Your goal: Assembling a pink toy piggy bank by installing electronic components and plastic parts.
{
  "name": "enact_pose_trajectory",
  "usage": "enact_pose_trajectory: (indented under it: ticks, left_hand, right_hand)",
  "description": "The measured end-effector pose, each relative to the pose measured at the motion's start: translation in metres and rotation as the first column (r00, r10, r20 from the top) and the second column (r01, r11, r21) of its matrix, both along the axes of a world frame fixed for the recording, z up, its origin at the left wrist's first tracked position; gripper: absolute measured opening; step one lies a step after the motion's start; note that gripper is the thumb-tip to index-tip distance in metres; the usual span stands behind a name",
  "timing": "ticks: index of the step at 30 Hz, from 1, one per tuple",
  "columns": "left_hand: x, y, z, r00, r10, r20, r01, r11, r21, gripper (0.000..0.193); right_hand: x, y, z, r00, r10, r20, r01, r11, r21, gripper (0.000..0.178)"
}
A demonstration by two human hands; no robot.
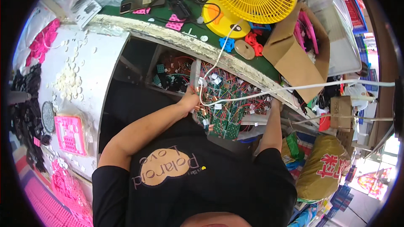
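Black shirt cloth [235, 176] fills the foreground. Beyond it, leftmost, the left hand [191, 101] has its fingers partly curled, though whether they grip anything I cannot tell. Wired green circuit boards [230, 111] lie just to their right, heaped lengthwise from left to right. At the far end sits the right hand [275, 105], less near, its fingers' hold unclear.

Green circuit boards [229, 127], tangled with thin coloured wires [240, 108], are heaped at mixed angles in an open drawer [195, 72].
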State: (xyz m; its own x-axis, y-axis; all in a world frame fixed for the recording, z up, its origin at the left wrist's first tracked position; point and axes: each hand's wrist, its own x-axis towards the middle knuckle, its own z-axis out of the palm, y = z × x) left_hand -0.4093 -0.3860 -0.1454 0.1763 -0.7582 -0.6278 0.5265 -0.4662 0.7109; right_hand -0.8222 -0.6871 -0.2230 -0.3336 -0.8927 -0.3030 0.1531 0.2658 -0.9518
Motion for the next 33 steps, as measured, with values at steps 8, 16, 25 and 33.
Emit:
enact_pose_trajectory:
  ticks: [8,16,25,33]
  left_hand:
    - [0.087,-0.057,-0.033,0.968,-0.239,0.078,0.236,0.971,0.045,0.033]
    - [0.169,-0.022,-0.005,0.986,-0.028,0.167,0.004,0.990,0.144,0.034]
    - [0.249,0.020,-0.017,0.952,0.063,0.300,-0.116,0.980,0.160,0.042]
    - [0.265,0.027,-0.136,0.493,-0.501,0.711,0.297,0.865,0.404,0.036]
  right_hand:
    - [0.053,0.052,0.021,0.991,0.123,0.059,-0.122,0.992,-0.013,0.057]
    - [0.099,0.044,-0.021,0.945,0.314,0.089,-0.313,0.949,-0.028,0.038]
    - [0.244,0.066,-0.025,0.908,0.415,0.066,-0.420,0.894,0.158,0.041]
    - [0.236,0.040,-0.111,0.825,0.312,0.470,-0.431,0.887,0.167,0.051]
